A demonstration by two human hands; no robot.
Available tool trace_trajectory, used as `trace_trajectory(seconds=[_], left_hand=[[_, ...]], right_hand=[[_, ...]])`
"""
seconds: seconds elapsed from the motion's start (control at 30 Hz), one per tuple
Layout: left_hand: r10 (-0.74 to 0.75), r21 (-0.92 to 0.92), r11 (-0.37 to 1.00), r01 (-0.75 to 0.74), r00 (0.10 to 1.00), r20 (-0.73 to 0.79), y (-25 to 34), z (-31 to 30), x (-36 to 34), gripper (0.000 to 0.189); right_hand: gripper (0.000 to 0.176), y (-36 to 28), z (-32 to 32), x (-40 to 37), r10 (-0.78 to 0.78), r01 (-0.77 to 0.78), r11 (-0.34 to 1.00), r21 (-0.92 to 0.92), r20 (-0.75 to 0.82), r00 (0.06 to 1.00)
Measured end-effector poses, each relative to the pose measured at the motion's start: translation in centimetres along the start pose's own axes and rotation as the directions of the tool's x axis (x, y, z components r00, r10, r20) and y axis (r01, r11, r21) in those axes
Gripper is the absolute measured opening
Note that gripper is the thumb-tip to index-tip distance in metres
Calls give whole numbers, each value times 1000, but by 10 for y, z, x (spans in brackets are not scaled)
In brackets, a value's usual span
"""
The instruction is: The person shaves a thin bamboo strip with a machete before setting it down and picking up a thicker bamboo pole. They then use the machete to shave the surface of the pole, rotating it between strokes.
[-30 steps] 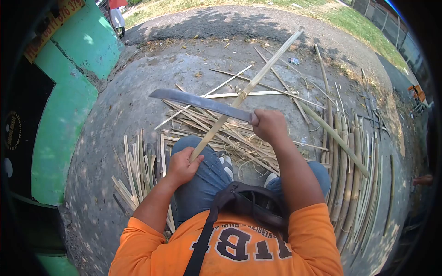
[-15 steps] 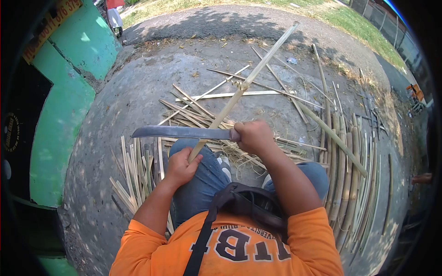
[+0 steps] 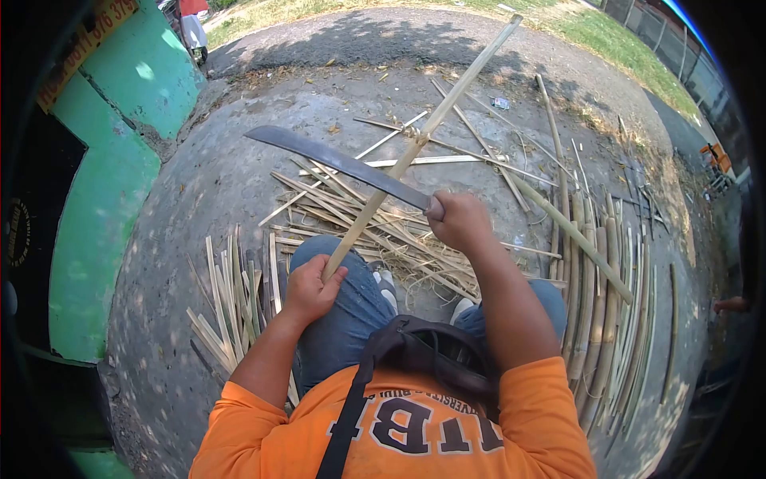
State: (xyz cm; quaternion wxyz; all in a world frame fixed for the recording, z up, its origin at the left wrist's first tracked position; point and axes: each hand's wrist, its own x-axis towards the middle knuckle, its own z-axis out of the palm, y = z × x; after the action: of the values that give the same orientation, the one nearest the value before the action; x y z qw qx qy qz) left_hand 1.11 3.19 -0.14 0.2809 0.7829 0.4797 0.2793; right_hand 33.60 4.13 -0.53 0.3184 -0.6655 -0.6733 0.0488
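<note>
The left hand [image 3: 309, 289] grips the low end of the stick [image 3: 447, 104], probably light and stiff, pointing to 1 o'clock; the right hand [image 3: 459, 221] holds the machete [image 3: 335, 160].

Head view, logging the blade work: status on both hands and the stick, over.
Left hand shut on long pale bamboo stick, low end. Right hand shut on dark long-bladed machete, blade across the stick. Split bamboo strips scattered underneath.
</note>
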Motion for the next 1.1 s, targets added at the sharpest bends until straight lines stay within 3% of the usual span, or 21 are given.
trace_trajectory(seconds=[0.13,0.17,0.23,0.3,0.33,0.43,0.53,0.63,0.73,0.83,0.87,0.93,1.03,1.1], left_hand=[[-17,57,998,16,1000,25,2,-3,3,26],[-24,72,997,21,999,40,2,-4,2,26],[-13,38,999,10,997,71,-3,-8,0,27],[-6,50,999,2,997,82,-6,-9,-2,27],[0,80,997,-7,997,76,-7,-8,1,28],[21,102,994,-28,997,71,-6,-7,2,28],[13,70,997,-19,997,78,-1,-8,3,29],[-23,54,998,18,996,91,4,-7,0,30],[19,67,998,-23,998,66,-3,-3,3,31],[1,62,998,-7,995,104,-2,-9,3,31],[-23,55,998,16,991,130,-1,-12,2,31],[-11,99,995,2,996,86,0,-9,-1,31],[16,100,995,-21,998,57,-4,-6,-1,31],[39,85,995,-44,998,52,-3,-5,4,31]], right_hand=[[13,-24,6,-5,-217,225,972,-65,113,970],[14,-17,7,-2,-201,209,973,-94,91,975],[15,12,7,10,-168,174,973,-151,50,984],[18,36,-2,22,166,-176,982,-61,-143,976],[20,40,-1,22,208,-208,978,17,-153,966],[19,37,-4,16,199,-217,971,-100,-170,965],[14,24,-6,11,146,-143,989,33,-130,981],[12,-2,2,2,-30,29,999,-24,-38,999],[12,-23,15,-10,-296,297,951,-86,22,955],[13,-1,18,0,-341,337,915,-221,24,940],[16,17,16,8,-297,272,930,-246,-70,952],[17,37,-8,22,156,-175,981,-84,-197,968],[16,39,-13,19,193,-219,965,-141,-180,965],[16,33,-13,16,137,-153,986,-70,-189,972]])
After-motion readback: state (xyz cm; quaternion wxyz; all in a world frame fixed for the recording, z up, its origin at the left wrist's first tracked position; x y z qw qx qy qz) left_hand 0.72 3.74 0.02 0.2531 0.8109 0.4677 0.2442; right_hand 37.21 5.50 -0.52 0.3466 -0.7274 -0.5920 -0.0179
